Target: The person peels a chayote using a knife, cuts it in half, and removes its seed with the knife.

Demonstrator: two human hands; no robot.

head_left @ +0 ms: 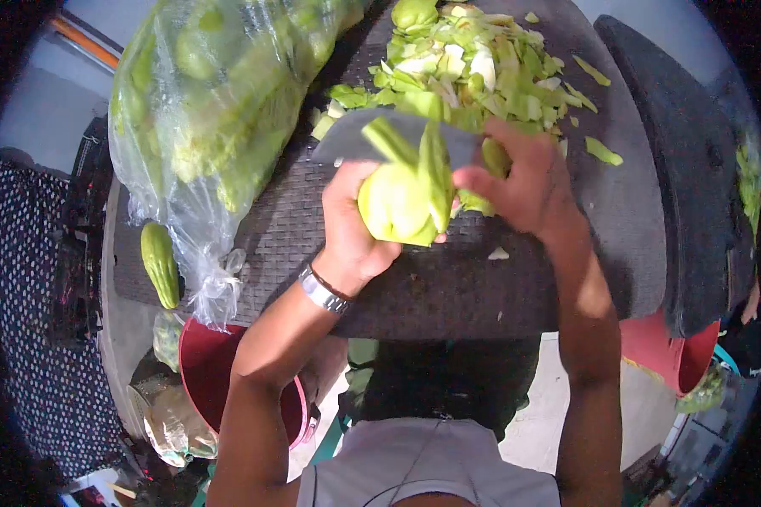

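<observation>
Clamps pale-green ribbed chayote in left hand, seemingly broad grey-bladed knife in right hand; risks cuts by slipping.

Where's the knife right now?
The knife is upper centre in the head view, in the right hand, reaching left across the far side of the green vegetable in the left hand.

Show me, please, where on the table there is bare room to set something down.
Bare patches on the table: between the right forearm and the table's right edge; between the tied bag and the left hand; and, but for tiny scraps, the near strip between the forearms. Bag and peelings crowd the far part.
</observation>
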